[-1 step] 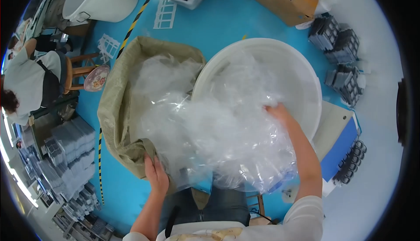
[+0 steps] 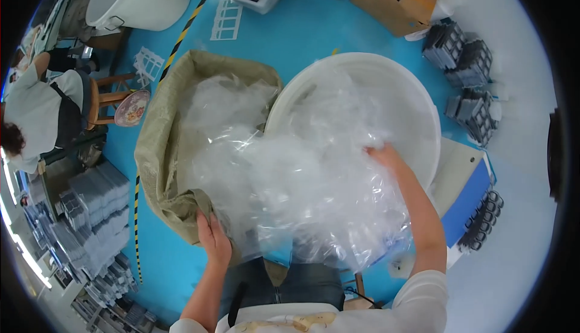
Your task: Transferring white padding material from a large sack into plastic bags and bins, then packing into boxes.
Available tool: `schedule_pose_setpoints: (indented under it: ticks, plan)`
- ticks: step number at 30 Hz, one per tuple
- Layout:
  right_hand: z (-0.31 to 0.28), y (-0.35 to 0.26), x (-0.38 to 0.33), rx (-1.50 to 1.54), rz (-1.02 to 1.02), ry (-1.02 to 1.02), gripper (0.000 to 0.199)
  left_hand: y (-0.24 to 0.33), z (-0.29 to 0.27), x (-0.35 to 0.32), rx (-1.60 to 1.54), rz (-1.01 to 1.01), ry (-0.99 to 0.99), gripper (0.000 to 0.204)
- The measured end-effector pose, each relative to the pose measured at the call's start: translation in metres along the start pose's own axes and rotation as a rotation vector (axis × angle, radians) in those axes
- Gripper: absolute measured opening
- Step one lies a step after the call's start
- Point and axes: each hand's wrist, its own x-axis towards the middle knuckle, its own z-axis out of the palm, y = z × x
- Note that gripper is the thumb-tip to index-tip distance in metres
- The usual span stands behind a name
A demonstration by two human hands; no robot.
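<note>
The left hand pinches the sack rim while the right hand, fingers seemingly closed, gathers clear plastic film over the white tub—light, slippery, best bunched by handfuls.

Your left hand and right hand are bare, with no gloves, rings or watch showing. Your forearms are uncovered too. A white short sleeve covers your right upper arm, and dark blue denim trousers show below a pale, stained apron front.
</note>
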Motion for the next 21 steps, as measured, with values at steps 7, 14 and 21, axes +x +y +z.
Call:
schedule_pose_setpoints:
  ticks: [7, 14, 21]
  plan:
    - [0.04, -0.006, -0.082, -0.705, -0.334, 0.37, 0.055, -0.018, -0.018, 0.004, -0.004, -0.013, -0.015, 0.039]
    - [0.085, -0.056, -0.142, -0.483, -0.506, 0.455, 0.036, -0.074, -0.035, 0.009, -0.113, 0.079, -0.096, 0.045]
    - [0.075, -0.054, -0.139, -0.504, -0.409, 0.273, 0.039, -0.037, -0.017, 0.01, -0.595, -0.197, -0.197, 0.045]
